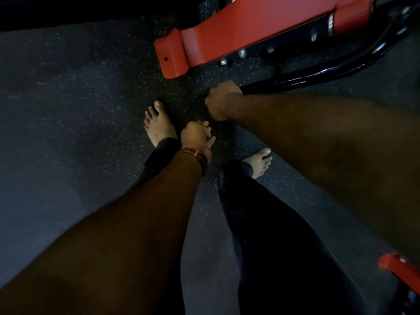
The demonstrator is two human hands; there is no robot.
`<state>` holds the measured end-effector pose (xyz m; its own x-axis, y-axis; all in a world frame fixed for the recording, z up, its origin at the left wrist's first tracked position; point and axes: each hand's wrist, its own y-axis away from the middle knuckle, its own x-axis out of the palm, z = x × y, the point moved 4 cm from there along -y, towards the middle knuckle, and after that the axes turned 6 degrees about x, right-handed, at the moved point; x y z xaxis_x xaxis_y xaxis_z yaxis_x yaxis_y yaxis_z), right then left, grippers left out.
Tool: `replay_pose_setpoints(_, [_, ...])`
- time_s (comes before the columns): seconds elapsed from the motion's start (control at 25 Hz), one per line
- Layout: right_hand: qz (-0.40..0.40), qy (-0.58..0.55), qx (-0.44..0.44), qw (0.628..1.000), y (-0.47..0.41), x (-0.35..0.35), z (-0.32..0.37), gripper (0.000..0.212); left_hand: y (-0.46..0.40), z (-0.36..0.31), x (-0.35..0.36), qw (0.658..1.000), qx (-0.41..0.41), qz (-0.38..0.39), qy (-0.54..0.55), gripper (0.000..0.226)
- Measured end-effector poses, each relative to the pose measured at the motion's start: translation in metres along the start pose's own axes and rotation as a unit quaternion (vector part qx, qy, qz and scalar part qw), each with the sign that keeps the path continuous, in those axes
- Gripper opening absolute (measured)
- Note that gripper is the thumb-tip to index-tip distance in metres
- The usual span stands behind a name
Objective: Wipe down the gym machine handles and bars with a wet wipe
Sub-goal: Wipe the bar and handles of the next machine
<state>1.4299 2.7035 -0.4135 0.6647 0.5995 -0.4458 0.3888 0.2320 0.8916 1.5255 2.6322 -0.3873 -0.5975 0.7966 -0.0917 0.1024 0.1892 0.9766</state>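
Above the speckled floor (91,110), right hand (221,100) grips the black bar (341,69); left hand (196,138) hangs loosely curled.

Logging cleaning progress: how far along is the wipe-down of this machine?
Done: nothing shows as finished. In hand: the right hand grips the end of the black bar; no wipe is visible in it. The left hand hangs free. Left: the bar's curved length toward the red frame.

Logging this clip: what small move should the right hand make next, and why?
Probably slide the right hand up along the black bar: it grips only the bar's lower end, and the glossy length above is uncovered. No wipe is visible in the grip.
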Motion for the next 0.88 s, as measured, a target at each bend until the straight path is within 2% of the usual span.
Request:
replay_pose_setpoints(0.08, [-0.002, 0.064, -0.061, 0.996, 0.008, 0.005, 0.006, 0.032, 0.003, -0.005, -0.009, 1.000, 0.014, -0.004, -0.004, 0.056])
replay_pose_setpoints(0.2, [-0.074, 0.130, -0.140, 0.979, 0.029, 0.016, 0.007, 0.028, 0.009, -0.003, -0.011, 1.000, 0.017, -0.008, 0.003, 0.063])
replay_pose_setpoints(0.28, [-0.125, 0.039, -0.103, 0.986, 0.045, 0.018, -0.011, 0.028, 0.010, 0.003, -0.006, 1.000, 0.007, 0.000, 0.006, 0.066])
replay_pose_setpoints(0.36, [-0.134, -0.057, -0.031, 0.989, 0.055, 0.018, -0.026, 0.031, 0.009, 0.011, 0.001, 1.000, -0.004, 0.020, 0.012, 0.068])
replay_pose_setpoints(0.48, [-0.098, -0.170, 0.060, 0.979, 0.040, 0.001, -0.033, 0.032, 0.005, 0.014, 0.009, 0.999, -0.018, 0.041, 0.007, 0.068])
replay_pose_setpoints(0.56, [-0.056, -0.210, 0.081, 0.973, 0.017, -0.007, -0.029, 0.033, 0.003, 0.010, 0.009, 0.999, -0.008, 0.038, 0.003, 0.065])
replay_pose_setpoints(0.64, [-0.003, -0.144, 0.033, 0.989, -0.004, -0.007, -0.012, 0.036, -0.001, 0.001, 0.004, 1.000, 0.004, 0.024, -0.001, 0.066])
replay_pose_setpoints(0.72, [0.045, 0.009, -0.023, 0.999, -0.006, 0.003, 0.004, 0.036, -0.004, -0.006, -0.003, 1.000, 0.009, 0.011, -0.013, 0.066])
replay_pose_setpoints(0.8, [0.026, 0.096, -0.056, 0.993, 0.005, 0.011, 0.009, 0.035, -0.005, -0.008, -0.008, 1.000, 0.011, 0.012, -0.022, 0.063])
replay_pose_setpoints(0.88, [-0.048, 0.083, -0.087, 0.992, 0.025, 0.022, 0.008, 0.033, -0.004, -0.005, -0.007, 0.999, 0.021, 0.022, -0.019, 0.058])
